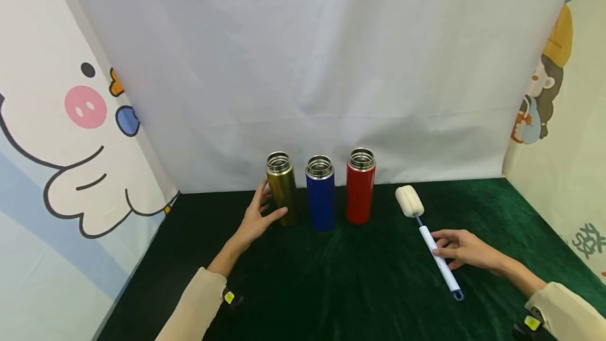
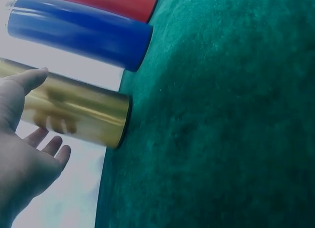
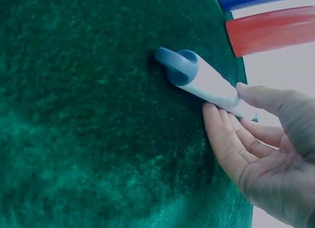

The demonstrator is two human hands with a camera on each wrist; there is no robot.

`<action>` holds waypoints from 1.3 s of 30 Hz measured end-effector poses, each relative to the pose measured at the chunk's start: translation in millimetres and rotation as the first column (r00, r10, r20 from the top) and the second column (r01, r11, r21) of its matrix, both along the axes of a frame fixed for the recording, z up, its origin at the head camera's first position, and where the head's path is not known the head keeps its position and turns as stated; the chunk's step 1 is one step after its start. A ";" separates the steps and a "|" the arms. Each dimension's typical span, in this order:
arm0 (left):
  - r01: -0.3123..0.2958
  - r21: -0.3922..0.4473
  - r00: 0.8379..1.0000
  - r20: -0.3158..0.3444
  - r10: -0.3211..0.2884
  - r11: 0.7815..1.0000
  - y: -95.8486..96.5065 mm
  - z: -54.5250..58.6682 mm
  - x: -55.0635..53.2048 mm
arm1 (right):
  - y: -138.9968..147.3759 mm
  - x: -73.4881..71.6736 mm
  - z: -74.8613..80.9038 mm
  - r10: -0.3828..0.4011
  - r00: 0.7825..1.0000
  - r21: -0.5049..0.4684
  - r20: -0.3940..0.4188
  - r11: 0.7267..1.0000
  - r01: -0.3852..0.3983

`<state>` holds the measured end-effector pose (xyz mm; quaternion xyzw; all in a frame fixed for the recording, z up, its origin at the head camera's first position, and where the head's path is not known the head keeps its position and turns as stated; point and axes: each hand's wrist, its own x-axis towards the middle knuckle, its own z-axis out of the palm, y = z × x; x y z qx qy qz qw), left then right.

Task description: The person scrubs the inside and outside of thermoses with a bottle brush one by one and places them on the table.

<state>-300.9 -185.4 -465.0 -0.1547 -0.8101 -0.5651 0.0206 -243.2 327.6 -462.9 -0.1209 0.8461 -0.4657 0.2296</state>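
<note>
In the head view a gold bottle (image 1: 282,193), a blue bottle (image 1: 321,199) and a red bottle (image 1: 360,193) stand upright in a row, mouths uncovered. My left hand (image 1: 255,221) is at the left of the gold bottle, thumb across its front; in the left wrist view the other fingertips look apart from it. On the right lies a bottle brush with a white sponge head (image 1: 410,201) and a white handle (image 1: 440,261). My right hand (image 1: 466,249) is at the handle's right side, thumb and fingertips close to or touching it, without a visible firm grip.
Dark green cloth (image 1: 369,283) covers the table. A pale grey curtain (image 1: 303,67) hangs right behind the bottles. Printed panels stand at both sides, with a cartoon character (image 1: 85,107) on the left one.
</note>
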 end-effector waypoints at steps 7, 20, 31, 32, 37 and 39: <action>-0.019 0.061 1.000 0.018 0.018 0.998 11.0 -3.2 -7.4 | 0.9 -1.2 -1.2 -0.015 1.000 0.007 0.022 1.000 0.015; -0.087 0.076 0.996 -0.017 0.088 0.993 19.5 -3.3 -7.1 | -4.8 1.7 -0.4 -0.053 0.998 0.035 0.021 0.998 0.052; -0.046 0.023 0.986 -0.159 0.049 0.999 14.7 -1.4 18.2 | -4.8 2.3 3.2 -0.071 0.997 0.047 0.032 0.996 0.070; -0.043 0.026 0.985 -0.167 0.046 0.999 14.0 -0.2 22.6 | -5.0 2.4 3.3 -0.073 0.997 0.046 0.033 0.996 0.072; -0.010 0.048 0.983 -0.181 0.019 0.999 14.3 6.1 46.2 | -5.1 2.9 3.7 -0.075 0.997 0.043 0.035 0.996 0.073; 0.013 0.049 0.982 -0.191 -0.003 0.999 16.6 7.7 55.1 | -5.1 3.1 3.8 -0.075 0.997 0.041 0.034 0.996 0.074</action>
